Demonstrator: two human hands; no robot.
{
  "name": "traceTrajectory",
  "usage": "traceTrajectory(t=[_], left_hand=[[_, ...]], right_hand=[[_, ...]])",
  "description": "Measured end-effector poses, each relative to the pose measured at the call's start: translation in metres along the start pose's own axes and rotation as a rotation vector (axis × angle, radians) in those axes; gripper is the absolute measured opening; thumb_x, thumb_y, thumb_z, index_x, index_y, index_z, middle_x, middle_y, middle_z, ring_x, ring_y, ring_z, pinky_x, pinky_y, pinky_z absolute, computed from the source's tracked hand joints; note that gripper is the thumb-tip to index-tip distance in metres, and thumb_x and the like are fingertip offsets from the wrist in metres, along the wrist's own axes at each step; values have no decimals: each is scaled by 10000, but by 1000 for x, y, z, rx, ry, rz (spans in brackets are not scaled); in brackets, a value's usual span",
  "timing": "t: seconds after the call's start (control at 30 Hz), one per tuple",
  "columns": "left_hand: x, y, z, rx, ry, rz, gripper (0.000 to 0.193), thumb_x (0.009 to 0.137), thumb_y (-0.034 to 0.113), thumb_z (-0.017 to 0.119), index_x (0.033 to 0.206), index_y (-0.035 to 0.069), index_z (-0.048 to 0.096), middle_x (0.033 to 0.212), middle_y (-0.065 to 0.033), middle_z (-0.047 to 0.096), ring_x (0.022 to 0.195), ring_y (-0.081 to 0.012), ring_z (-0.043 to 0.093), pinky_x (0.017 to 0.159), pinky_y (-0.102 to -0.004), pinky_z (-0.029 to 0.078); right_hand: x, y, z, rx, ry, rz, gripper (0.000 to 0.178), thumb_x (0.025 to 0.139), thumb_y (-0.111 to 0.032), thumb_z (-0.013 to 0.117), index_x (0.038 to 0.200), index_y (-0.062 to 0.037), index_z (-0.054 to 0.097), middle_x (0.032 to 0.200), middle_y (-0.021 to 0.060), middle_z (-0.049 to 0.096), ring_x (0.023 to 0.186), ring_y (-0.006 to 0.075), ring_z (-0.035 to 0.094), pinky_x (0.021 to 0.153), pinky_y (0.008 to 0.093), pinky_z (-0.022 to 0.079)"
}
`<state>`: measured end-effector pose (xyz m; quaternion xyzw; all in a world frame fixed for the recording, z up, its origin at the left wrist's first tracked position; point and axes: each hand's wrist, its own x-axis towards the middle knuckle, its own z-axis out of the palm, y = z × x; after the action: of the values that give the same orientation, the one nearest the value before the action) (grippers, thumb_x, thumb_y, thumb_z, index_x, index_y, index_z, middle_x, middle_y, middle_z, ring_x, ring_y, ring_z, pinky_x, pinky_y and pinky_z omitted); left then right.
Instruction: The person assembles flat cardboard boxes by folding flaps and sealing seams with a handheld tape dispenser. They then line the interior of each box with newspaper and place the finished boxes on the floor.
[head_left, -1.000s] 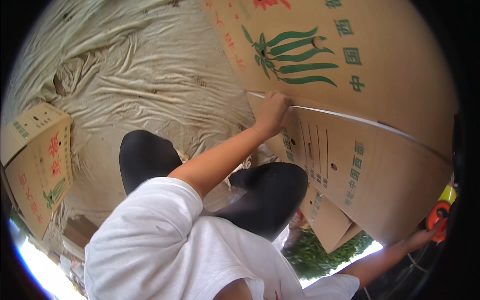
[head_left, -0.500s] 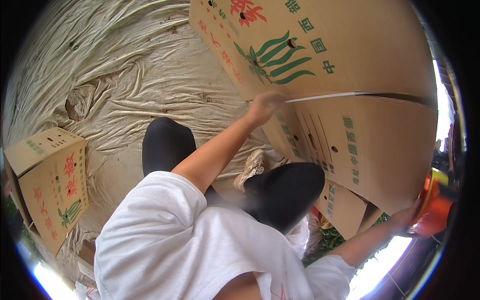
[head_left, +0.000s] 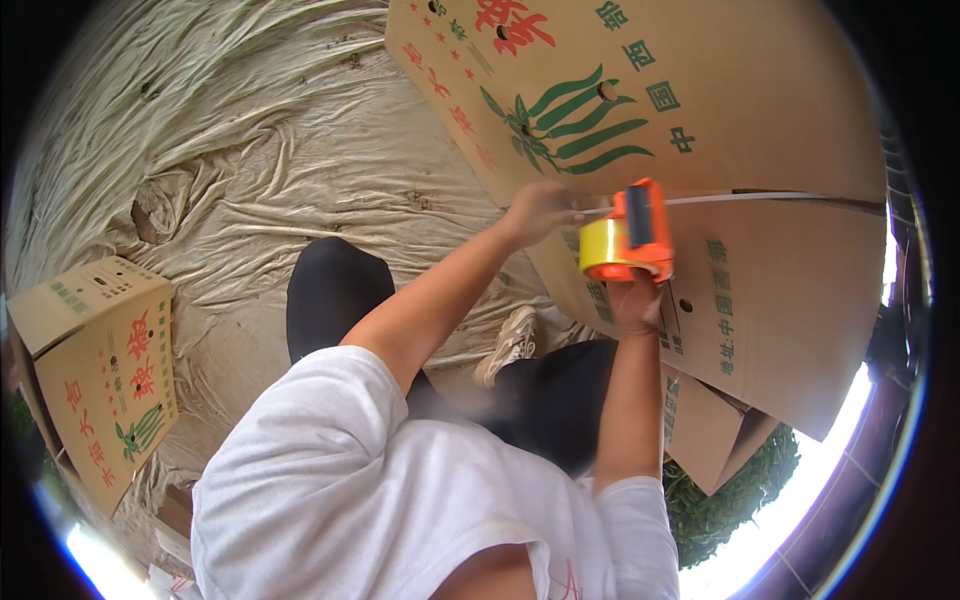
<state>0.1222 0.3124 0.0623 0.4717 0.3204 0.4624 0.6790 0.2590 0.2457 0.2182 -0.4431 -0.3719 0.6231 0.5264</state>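
Observation:
A large cardboard box (head_left: 760,110), printed with green peppers and red and green lettering, stands at the right with a seam across it. My left hand (head_left: 540,213) is at the near end of this seam, its fingers bent and pressed together; blur hides what is between them. My right hand (head_left: 636,303) grips an orange tape dispenser (head_left: 655,225) from below. The dispenser carries a yellow roll of tape (head_left: 602,247) and sits over the seam, close to my left fingertips. A pale strip (head_left: 740,198) runs along the seam beyond it.
Another printed box (head_left: 120,370) stands at the left on a wrinkled beige sheet (head_left: 250,130). Below the large box, an open cardboard flap (head_left: 705,430) lies over a heap of green produce (head_left: 730,500). My dark-clad knees are between the boxes.
My right hand has brought the tape dispenser from the far right edge inward to the seam beside my left hand. My left hand has stayed nearly in place.

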Motion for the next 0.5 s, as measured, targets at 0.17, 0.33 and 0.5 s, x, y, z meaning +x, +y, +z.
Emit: traceTrajectory(t=[0.17,0.33,0.5], left_hand=[[-7,19,7,-291,56,-41,163,782,55,710,828,0,563,753,12,556,715,-52,520,654,-212,458],[-9,36,11,-16,194,-160,236,752,140,758,743,21,555,662,36,522,645,-43,470,584,-203,407],[-3,29,5,40,118,-130,232,764,167,751,756,19,572,658,40,526,639,-45,464,572,-216,399]], right_hand=[[25,-3,-3,308,-295,23,588,777,-500,634,1132,-60,470,1407,191,311,1366,352,187,1124,516,105],[29,7,-7,156,-244,-36,599,762,-548,625,1076,-57,487,1368,158,356,1353,331,230,1134,500,89],[27,10,-13,83,-206,-47,834,684,-571,677,1288,-54,421,1371,155,380,1330,327,272,1129,526,84]])
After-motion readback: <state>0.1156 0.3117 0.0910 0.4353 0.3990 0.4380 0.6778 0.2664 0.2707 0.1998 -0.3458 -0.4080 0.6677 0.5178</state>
